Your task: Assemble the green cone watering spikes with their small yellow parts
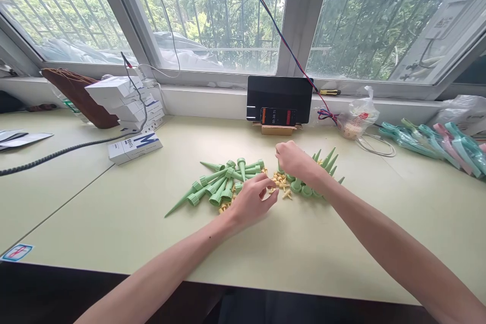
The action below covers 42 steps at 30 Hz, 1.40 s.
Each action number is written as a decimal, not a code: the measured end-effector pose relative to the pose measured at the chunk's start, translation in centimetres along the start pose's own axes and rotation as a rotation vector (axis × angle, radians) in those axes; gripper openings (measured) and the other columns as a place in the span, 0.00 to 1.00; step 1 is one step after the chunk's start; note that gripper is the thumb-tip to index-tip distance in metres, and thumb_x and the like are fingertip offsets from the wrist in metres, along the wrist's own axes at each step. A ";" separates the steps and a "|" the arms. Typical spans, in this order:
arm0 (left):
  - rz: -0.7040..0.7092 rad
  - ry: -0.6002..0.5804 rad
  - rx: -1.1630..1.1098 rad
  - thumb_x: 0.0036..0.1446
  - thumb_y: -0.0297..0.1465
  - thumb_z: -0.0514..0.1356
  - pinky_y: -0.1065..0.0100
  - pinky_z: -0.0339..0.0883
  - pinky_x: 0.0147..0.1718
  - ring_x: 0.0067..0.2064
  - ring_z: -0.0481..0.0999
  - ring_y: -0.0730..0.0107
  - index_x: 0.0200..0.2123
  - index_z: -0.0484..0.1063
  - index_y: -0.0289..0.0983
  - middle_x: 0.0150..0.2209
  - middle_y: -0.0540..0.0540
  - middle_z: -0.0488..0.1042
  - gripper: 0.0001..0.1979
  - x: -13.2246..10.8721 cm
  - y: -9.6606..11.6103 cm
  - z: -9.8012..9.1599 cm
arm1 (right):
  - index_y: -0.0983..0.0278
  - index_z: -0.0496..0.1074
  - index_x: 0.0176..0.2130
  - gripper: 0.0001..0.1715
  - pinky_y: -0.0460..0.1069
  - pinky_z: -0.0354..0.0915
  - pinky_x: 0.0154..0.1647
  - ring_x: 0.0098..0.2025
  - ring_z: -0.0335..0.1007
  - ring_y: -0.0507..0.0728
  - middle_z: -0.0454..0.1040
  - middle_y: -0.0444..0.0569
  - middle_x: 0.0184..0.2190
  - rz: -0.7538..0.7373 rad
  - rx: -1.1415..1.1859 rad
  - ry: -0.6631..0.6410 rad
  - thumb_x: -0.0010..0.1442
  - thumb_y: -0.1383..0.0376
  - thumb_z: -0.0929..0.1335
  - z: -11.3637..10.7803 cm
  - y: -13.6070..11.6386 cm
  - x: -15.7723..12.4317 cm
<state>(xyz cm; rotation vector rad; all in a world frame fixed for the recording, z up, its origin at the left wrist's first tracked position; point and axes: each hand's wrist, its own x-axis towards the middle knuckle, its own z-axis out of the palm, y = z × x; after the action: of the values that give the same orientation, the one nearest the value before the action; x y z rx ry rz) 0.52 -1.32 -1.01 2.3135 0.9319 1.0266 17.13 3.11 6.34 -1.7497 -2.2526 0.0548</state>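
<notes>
My left hand (255, 196) is low over the table, its thumb and index finger curved with a gap between their tips. Those tips are beside small yellow plastic fittings (287, 194), with nothing visible held between them. My right hand (292, 159) is closed, knuckles up, with a green cone-shaped watering spike (280, 167) partly showing under its fingers. A loose heap of green watering spikes (216, 185) lies left of and behind my left hand. More spikes (307, 190), standing or leaning in rows, are partly hidden behind my right wrist.
At the back, a phone (278, 116) showing a timer leans on a black screen (279, 92). White boxes (134, 147) and a black coiled cable (72, 148) occupy the left. A bagged cup (353, 124), a white cable (379, 149) and wrapped coloured straps (436, 144) lie right.
</notes>
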 end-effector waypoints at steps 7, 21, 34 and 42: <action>0.025 -0.017 0.005 0.61 0.28 0.57 0.71 0.62 0.28 0.26 0.64 0.76 0.33 0.73 0.36 0.30 0.49 0.69 0.06 0.0 0.0 0.0 | 0.63 0.62 0.22 0.17 0.48 0.47 0.19 0.16 0.49 0.48 0.62 0.47 0.22 0.055 -0.017 -0.068 0.58 0.78 0.64 -0.7 -0.4 -0.3; 0.054 -0.053 -0.006 0.62 0.26 0.56 0.73 0.60 0.28 0.27 0.64 0.77 0.33 0.73 0.36 0.30 0.49 0.69 0.06 -0.2 0.0 -0.1 | 0.66 0.69 0.29 0.12 0.47 0.46 0.21 0.22 0.61 0.51 0.67 0.51 0.27 0.148 -0.170 -0.201 0.57 0.81 0.65 -2.0 -0.4 -0.1; 0.045 -0.070 -0.011 0.62 0.26 0.55 0.72 0.59 0.28 0.27 0.63 0.76 0.32 0.73 0.36 0.30 0.49 0.69 0.08 -0.2 0.0 0.0 | 0.67 0.72 0.33 0.08 0.47 0.50 0.22 0.28 0.70 0.56 0.71 0.56 0.32 0.141 -0.173 -0.203 0.63 0.74 0.65 -2.6 -0.4 -0.1; 0.013 -0.097 -0.006 0.62 0.27 0.55 0.73 0.58 0.27 0.26 0.64 0.76 0.37 0.73 0.37 0.28 0.50 0.71 0.07 -0.3 0.0 0.0 | 0.67 0.70 0.38 0.13 0.48 0.49 0.24 0.28 0.71 0.58 0.72 0.54 0.27 0.108 -0.200 0.066 0.70 0.65 0.60 -2.5 -2.1 -1.3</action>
<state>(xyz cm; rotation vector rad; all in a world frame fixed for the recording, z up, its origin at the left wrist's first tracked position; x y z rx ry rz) 0.39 -1.52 -1.19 2.3444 0.8758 0.9116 16.08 0.98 8.87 -1.9425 -2.1799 -0.2097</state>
